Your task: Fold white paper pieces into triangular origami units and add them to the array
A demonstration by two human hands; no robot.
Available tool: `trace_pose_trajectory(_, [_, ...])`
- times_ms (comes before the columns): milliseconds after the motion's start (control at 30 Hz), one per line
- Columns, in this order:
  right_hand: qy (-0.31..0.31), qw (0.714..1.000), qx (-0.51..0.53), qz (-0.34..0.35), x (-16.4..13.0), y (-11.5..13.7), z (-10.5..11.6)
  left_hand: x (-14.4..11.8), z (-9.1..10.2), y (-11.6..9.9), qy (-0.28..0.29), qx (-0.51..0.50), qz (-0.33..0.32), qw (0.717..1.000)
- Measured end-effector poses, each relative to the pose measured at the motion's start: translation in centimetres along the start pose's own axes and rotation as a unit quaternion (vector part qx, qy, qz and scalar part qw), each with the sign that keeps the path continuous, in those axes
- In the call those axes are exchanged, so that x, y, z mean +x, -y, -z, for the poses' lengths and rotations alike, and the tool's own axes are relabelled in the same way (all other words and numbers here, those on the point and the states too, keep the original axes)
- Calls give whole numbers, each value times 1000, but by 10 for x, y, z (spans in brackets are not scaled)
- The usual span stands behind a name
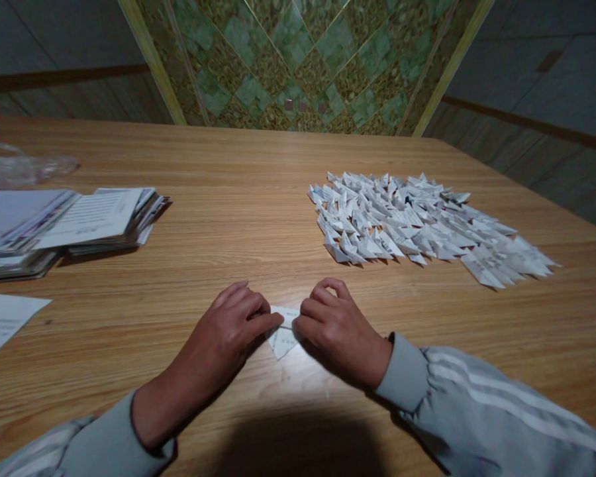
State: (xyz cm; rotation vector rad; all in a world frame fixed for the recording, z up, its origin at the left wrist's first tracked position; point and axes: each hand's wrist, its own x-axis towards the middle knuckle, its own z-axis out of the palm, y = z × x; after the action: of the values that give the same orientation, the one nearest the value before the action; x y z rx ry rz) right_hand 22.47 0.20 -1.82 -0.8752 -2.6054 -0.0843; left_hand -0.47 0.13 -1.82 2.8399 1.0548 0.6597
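Note:
A small folded piece of printed paper (pixel 283 340) lies on the table between my hands, one corner pointing toward me. My left hand (pixel 238 318) presses on its left side, with the thumb along a folded edge and the fingers curled. On the right side, my right hand (pixel 330 321) pinches the same paper with its fingers bent. Parts of the paper are hidden under my fingers.
Many folded paper boats (pixel 377 218) are grouped at the right on the wooden table (pixel 228 232). Stacks of printed sheets (pixel 94 215) stand at the left. A loose sheet (pixel 10 318) and a clear plastic bag (pixel 20 165) lie near the left edge.

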Motion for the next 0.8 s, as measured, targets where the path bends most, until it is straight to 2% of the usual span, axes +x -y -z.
trace_pose_trajectory(300, [32, 999, -13, 9, -5, 5, 5, -11, 0, -7, 42, 75, -33, 996])
trace_pose_trajectory(400, [43, 999, -22, 11, -5, 8, 6, -12, -1, -9, 38, 95, -38, 994])
trace_pose_trajectory(600, [65, 997, -23, 16, -8, 15, 10, -20, -2, -10, 42, 120, -15, 992])
trace_pose_trajectory(800, [96, 995, -21, -3, -11, 20, 16, -37, 5, -3, 36, 153, 21, 987])
